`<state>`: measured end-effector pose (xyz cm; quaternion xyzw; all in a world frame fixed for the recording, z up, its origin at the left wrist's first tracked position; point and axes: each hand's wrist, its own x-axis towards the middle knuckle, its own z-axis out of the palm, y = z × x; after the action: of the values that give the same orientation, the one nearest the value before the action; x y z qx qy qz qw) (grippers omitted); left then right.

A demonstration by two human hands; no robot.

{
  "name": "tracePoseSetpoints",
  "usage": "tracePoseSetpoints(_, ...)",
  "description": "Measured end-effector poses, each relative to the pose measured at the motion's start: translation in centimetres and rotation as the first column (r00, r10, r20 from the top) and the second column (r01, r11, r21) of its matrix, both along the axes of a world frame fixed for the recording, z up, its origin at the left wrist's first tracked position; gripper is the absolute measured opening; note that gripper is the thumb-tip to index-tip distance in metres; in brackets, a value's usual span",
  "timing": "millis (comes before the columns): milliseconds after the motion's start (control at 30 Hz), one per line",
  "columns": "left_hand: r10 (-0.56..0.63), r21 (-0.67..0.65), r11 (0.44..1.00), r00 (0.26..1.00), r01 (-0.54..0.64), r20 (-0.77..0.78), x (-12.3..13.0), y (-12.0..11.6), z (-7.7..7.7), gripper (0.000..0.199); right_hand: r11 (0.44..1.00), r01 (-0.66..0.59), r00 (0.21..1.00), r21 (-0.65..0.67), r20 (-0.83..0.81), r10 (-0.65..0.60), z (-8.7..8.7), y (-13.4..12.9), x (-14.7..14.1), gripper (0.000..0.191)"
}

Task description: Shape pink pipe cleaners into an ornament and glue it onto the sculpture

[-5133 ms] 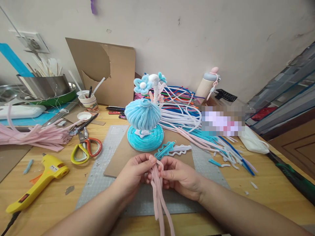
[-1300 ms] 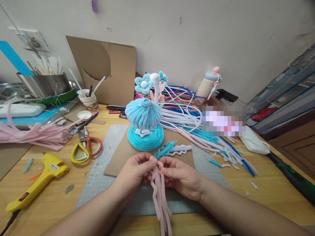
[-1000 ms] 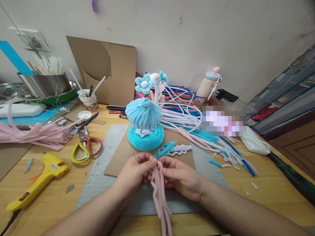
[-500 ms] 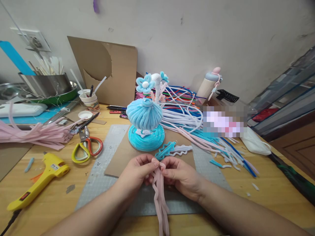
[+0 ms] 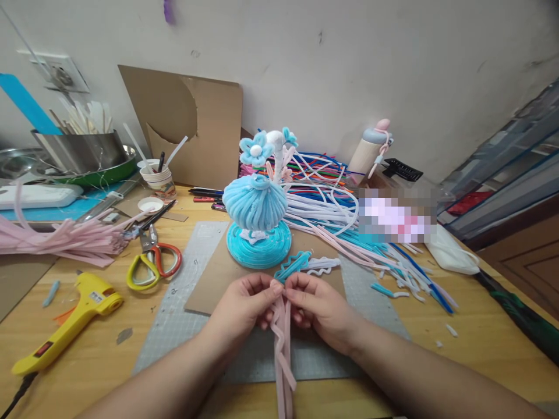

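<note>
Pale pink pipe cleaners (image 5: 283,349) hang down from between my two hands, one of them wavy and bent. My left hand (image 5: 255,299) pinches their top ends between thumb and fingers. Right beside it, my right hand (image 5: 312,299) is closed in a pinch on the same pink strands. Just beyond my fingers lie wavy blue pipe cleaners (image 5: 293,265) and wavy white ones (image 5: 324,266) on a cardboard sheet (image 5: 209,291). Behind them stands a blue fuzzy lamp-like model (image 5: 254,203) with a flower and a round base.
A yellow glue gun (image 5: 65,320) and scissors (image 5: 154,265) lie at the left, near a pink bundle (image 5: 56,238). Many coloured pipe cleaners (image 5: 323,203) spread behind and right. A bottle (image 5: 367,151) stands by the wall. A grey cutting mat (image 5: 166,337) lies under the cardboard.
My right fingers have closed at the top of the pink strands, covering the end that showed there. A wavy strand's lower end now crosses over the others.
</note>
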<state>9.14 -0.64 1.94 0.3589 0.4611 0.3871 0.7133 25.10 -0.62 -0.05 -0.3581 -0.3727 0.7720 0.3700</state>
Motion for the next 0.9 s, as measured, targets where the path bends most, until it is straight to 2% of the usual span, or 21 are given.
tracePoseSetpoints(100, 0.016, -0.055, 0.998, 0.999, -0.014, 0.043, 0.0, 0.03, 0.0, 0.033, 0.999, 0.027, 0.999, 0.018, 0.03, -0.028, -0.38, 0.16, 0.0, 0.024)
tracePoseSetpoints(200, -0.012, -0.034, 0.999, 1.0, 0.013, 0.019, -0.14, 0.1, 0.03, 0.032, 0.999, 0.042, 0.998, 0.032, 0.04, -0.043, -0.57, 0.19, 0.01, 0.024)
tracePoseSetpoints(333, -0.039, -0.026, 0.999, 0.999, 0.039, 0.016, -0.25, 0.09, 0.11, 0.029, 1.0, -0.013, 1.0, 0.011, 0.014, 0.012, -0.42, 0.11, -0.01, 0.025)
tracePoseSetpoints(500, -0.065, -0.105, 0.991, 0.99, 0.079, 0.124, -0.32, 0.0, 0.12, 0.024, 0.999, -0.042, 0.999, -0.011, -0.008, 0.041, -0.07, 0.06, -0.09, 0.024)
tracePoseSetpoints(700, 0.03, -0.088, 0.996, 0.994, -0.02, 0.108, -0.38, 0.15, -0.05, 0.023, 0.999, -0.053, 0.999, 0.006, -0.012, 0.053, -0.09, -0.03, -0.1, 0.024)
tracePoseSetpoints(833, 0.093, -0.076, 0.994, 0.98, -0.081, 0.175, -0.34, 0.28, 0.09, 0.027, 1.0, 0.003, 1.0, 0.03, 0.009, -0.003, -0.19, 0.04, -0.03, 0.024)
tracePoseSetpoints(900, 0.087, -0.056, 0.995, 0.981, -0.078, 0.174, -0.35, 0.34, 0.14, 0.029, 0.999, 0.021, 1.0, 0.03, 0.012, -0.021, -0.13, 0.09, 0.0, 0.024)
